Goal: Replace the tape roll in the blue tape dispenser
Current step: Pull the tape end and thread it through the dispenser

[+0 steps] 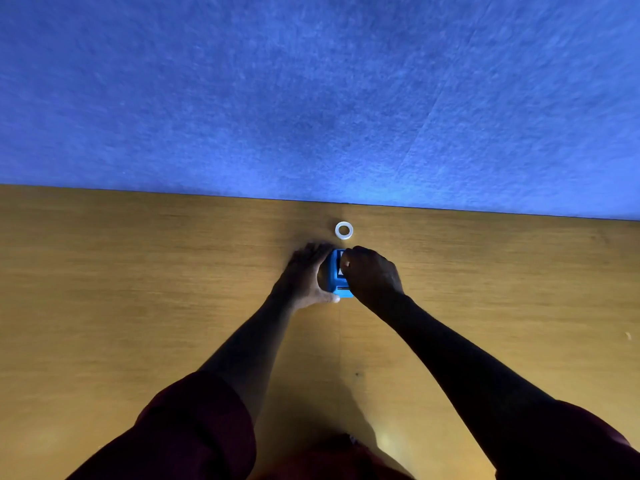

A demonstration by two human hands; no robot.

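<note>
Both arms stretch forward over the wooden table (138,289). Left hand (304,275) cups the blue tape dispenser (337,277) from its left side, thumb at the near corner, gripping it. Right hand (372,273) curls over the dispenser's top, fingertips pinched there; on what, I cannot tell. Just beyond lies a white tape roll (344,230), flat, near the blue wall (311,98).

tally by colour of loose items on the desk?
Blue: 1, dispenser
White: 1, ring
Total: 2
</note>
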